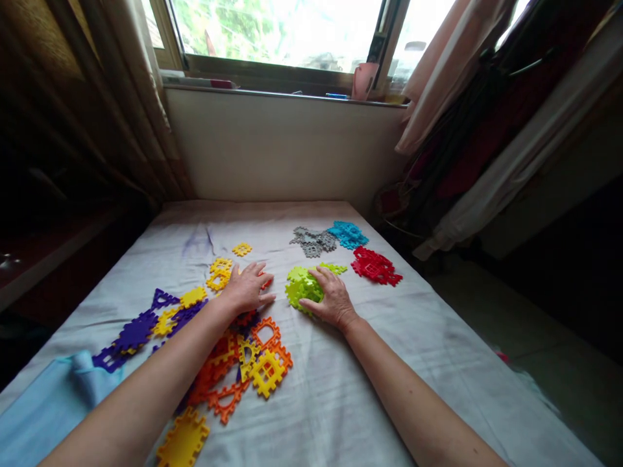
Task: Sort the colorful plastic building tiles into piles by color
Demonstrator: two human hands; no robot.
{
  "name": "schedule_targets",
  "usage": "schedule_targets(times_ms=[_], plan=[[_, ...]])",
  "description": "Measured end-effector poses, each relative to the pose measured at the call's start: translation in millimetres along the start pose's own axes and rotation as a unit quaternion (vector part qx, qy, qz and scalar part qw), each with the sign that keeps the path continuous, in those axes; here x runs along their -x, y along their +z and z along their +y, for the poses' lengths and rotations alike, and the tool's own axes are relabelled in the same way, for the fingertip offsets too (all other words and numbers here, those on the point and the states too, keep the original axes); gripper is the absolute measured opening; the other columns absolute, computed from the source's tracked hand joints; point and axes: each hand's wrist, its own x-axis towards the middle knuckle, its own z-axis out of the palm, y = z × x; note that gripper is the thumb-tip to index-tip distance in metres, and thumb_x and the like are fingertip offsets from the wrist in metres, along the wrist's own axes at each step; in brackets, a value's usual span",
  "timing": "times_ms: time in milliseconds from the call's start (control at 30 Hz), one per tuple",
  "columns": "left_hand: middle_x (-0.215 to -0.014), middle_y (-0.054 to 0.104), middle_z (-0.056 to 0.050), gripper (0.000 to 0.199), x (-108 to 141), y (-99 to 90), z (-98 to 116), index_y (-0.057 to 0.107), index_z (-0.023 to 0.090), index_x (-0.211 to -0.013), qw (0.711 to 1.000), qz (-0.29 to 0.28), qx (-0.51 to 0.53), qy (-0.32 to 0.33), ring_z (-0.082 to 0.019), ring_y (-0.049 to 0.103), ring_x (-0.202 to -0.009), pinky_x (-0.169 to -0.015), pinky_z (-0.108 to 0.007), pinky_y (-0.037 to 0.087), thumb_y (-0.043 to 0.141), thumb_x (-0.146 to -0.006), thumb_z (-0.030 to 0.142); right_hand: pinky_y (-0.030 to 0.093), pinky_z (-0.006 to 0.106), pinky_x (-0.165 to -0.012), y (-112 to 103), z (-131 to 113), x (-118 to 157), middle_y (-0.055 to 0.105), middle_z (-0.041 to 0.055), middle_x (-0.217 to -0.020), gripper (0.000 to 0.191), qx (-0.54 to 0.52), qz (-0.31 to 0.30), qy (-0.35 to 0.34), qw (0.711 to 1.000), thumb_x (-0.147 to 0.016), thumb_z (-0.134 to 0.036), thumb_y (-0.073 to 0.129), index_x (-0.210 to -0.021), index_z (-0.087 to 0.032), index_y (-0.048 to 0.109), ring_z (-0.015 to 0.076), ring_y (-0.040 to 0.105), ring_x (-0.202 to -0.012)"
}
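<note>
I have the right hand (333,300) cupped over the near right side of a heap of lime-green pieces (298,285), thumb and fingers parted around it; whether it grips any of them, I cannot tell. The left hand (246,287) is open and palm down, fingers spread to the right, with an orange-red piece (265,280) partly hidden beneath the fingertips; I cannot tell if they touch it. Both forearms come up from the bottom of the view and angle inward, leaving a narrow gap between the hands.

Around and below the left forearm lies a loose jumble of flat, notched plastic shapes: yellow pieces (267,373), orange pieces (224,401) and purple pieces (136,331), overlapping one another. Farther out, past the right hand, are separate clusters: grey pieces (311,241), blue pieces (348,235) just beside them, and red pieces (376,266) nearer the right edge.

I judge the parting by colour to be about half done: grey, blue, red and lime-green each have their own heap, while yellow, orange and purple remain mixed.

Everything rests on a pale, creased sheet (389,363). A light blue cloth (53,395) lies at the lower left, and a window (277,32) brightens the far side.
</note>
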Motion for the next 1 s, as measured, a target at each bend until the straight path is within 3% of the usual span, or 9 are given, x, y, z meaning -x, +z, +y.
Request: schedule_targets(times_ms=[100,167,367,533,633,733,833,933,1000], plan=[[-0.123,0.068,-0.010,0.028,-12,-2.0,-7,0.068,0.024,-0.103,1.000,0.003,-0.023,0.012,-0.029,0.061,-0.114,-0.113,-0.061,0.021,0.051,-0.088,0.041,0.039,0.049,-0.109,9,-9,-9,0.056,0.0150,-0.140,0.071,0.002,0.006,0.011,1.000,-0.070,-0.052,0.077,-0.132,-0.021,0.060,0.0323,0.050,-0.130],[-0.107,0.072,-0.010,0.027,-11,-4.3,-12,0.069,0.021,-0.094,0.999,0.005,-0.051,0.009,-0.027,0.066,-0.100,-0.111,-0.056,0.027,0.048,-0.088,0.037,0.038,0.049,-0.109,15,-17,-17,0.055,0.0148,-0.141,0.069,0.005,0.014,0.033,0.999,-0.072,-0.052,0.076,-0.132,-0.021,0.060,0.0324,0.049,-0.130],[-0.101,0.073,-0.011,0.029,-4,-8.9,-24,0.071,0.021,-0.089,0.997,0.009,-0.073,-0.005,-0.029,0.066,-0.099,-0.100,-0.047,0.037,0.047,-0.086,0.037,0.034,0.050,-0.109,36,-47,-46,0.052,0.0153,-0.144,0.070,0.015,0.000,0.093,0.996,-0.077,-0.053,0.072,-0.137,-0.022,0.055,0.0337,0.044,-0.132],[-0.101,0.076,-0.005,0.043,-20,-13.2,-42,0.066,0.027,-0.120,0.998,0.000,-0.017,-0.057,-0.025,0.067,-0.099,-0.090,-0.037,0.046,0.043,-0.090,0.048,0.033,0.053,-0.108,53,-65,-67,0.047,0.0166,-0.148,0.071,0.020,-0.021,0.114,0.993,-0.080,-0.057,0.067,-0.140,-0.022,0.051,0.0353,0.040,-0.134],[-0.120,0.071,-0.006,0.046,-40,-11.9,-58,0.062,0.025,-0.127,0.995,0.030,-0.016,-0.089,-0.025,0.063,-0.111,-0.092,-0.035,0.047,0.041,-0.090,0.042,0.031,0.056,-0.108,55,-71,-72,0.045,0.0165,-0.150,0.072,0.027,-0.022,0.116,0.993,-0.082,-0.061,0.063,-0.142,-0.023,0.049,0.0358,0.038,-0.135],[-0.145,0.054,-0.011,0.050,-62,-5.6,-75,0.057,0.020,-0.135,0.994,0.059,-0.047,-0.074,-0.027,0.049,-0.133,-0.109,-0.038,0.037,0.043,-0.090,0.035,0.028,0.056,-0.110,43,-62,-69,0.041,0.0159,-0.153,0.071,0.040,-0.003,0.099,0.994,-0.085,-0.064,0.058,-0.143,-0.025,0.048,0.0349,0.036,-0.138],[-0.157,0.040,-0.012,0.051,-79,1.0,-86,0.051,0.021,-0.140,0.997,0.015,-0.053,-0.062,-0.028,0.036,-0.144,-0.115,-0.046,0.028,0.039,-0.092,0.036,0.027,0.056,-0.111,25,-36,-58,0.042,0.0179,-0.152,0.071,0.064,0.011,0.133,0.989,-0.086,-0.064,0.055,-0.143,-0.023,0.048,0.0351,0.037,-0.139],[-0.155,0.043,-0.010,0.049,-83,2.0,-90,0.053,0.026,-0.137,0.997,-0.022,-0.043,-0.058,-0.026,0.041,-0.141,-0.113,-0.051,0.030,0.034,-0.095,0.040,0.030,0.056,-0.110,17,-12,-43,0.047,0.0210,-0.146,0.078,0.079,-0.025,0.173,0.981,-0.082,-0.067,0.059,-0.143,-0.020,0.048,0.0366,0.041,-0.136],[-0.149,0.051,-0.008,0.046,-76,-0.7,-91,0.058,0.026,-0.129,0.998,-0.030,-0.041,-0.049,-0.025,0.049,-0.134,-0.110,-0.046,0.034,0.033,-0.095,0.044,0.030,0.055,-0.111,20,-8,-33,0.049,0.0200,-0.145,0.084,0.073,-0.050,0.132,0.987,-0.077,-0.069,0.063,-0.144,-0.021,0.047,0.0362,0.042,-0.136]])
